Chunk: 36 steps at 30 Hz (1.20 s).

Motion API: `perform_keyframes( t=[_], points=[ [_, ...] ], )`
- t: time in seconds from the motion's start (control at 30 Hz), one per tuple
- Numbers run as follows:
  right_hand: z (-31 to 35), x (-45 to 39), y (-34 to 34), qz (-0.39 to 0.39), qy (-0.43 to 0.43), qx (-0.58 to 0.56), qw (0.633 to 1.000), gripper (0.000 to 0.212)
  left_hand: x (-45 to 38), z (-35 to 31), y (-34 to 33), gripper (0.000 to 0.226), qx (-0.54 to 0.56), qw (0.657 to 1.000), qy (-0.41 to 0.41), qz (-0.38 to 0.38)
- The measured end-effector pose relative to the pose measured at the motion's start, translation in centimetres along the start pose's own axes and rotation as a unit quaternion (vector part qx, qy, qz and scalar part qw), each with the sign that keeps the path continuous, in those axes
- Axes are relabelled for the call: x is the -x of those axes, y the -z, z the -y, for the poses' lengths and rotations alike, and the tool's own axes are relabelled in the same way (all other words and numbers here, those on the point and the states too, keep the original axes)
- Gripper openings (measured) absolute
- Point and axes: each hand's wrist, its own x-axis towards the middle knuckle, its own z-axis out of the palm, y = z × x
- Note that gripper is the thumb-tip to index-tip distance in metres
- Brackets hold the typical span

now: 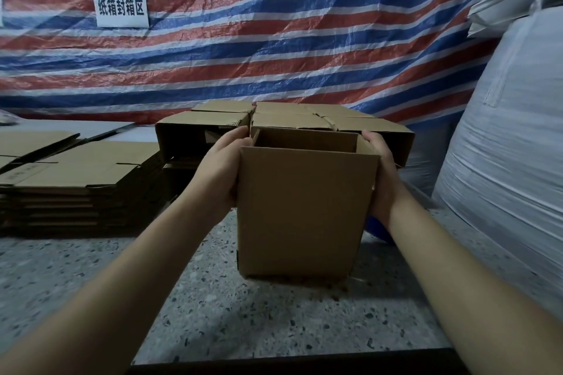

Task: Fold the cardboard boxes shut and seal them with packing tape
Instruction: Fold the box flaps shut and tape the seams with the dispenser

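**Cardboard box held up between both hands, top still open**

Cardboard box (304, 207) is up off the floor, squeezed between both hands, and its near end looks to hang just above the ground with a shadow under it. The end facing away is open so you can see right inside. Left hand (224, 167) is flat against the left wall, fingers reaching to the far edge. Right hand (382, 170) does the same on the right wall, fingers curved round the top corner.

Room stuff: the floor (91, 277) is speckled grey terrazzo. Behind the box sit a few assembled boxes (274, 125) packed together, and off to the left there's a stack of flattened cartons (76, 179). The whole back wall is a red, white and blue striped tarp (304, 24) with a white sign (121, 7) in Chinese characters stuck on it. On the right, big white woven sacks (511, 131) are piled up.
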Motion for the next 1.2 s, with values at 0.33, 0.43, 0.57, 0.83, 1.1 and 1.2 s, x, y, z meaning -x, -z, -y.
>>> perform_keyframes(
  t=[0.33,0.43,0.57,0.83,1.1,1.2],
  points=[
    [-1.5,-0.5,1.0,-0.041,-0.044,-0.026,0.998,0.060,-0.3,1.8,-0.6,0.049,0.066,0.997,0.027,0.006],
    [-2.2,-0.1,1.4,-0.039,-0.032,-0.023,0.998,0.060,-0.5,2.2,-0.1,0.049,0.082,0.996,0.033,0.029],
    [-2.7,0.3,1.6,-0.039,-0.038,-0.026,0.998,0.059,-0.8,2.7,0.2,0.052,0.101,0.993,0.054,0.034],
    [-2.9,0.6,1.6,-0.054,-0.016,-0.040,0.998,0.058,-1.4,2.6,0.2,0.021,0.035,0.998,0.049,0.026],
    [-2.8,1.1,1.4,-0.050,-0.009,-0.042,0.998,0.057,-0.7,3.3,0.0,0.027,0.034,0.999,0.005,-0.005],
    [-3.0,1.4,1.5,-0.045,0.002,-0.033,0.998,0.057,-0.4,3.4,-0.4,0.031,0.039,0.999,-0.007,-0.021]
  ],
)
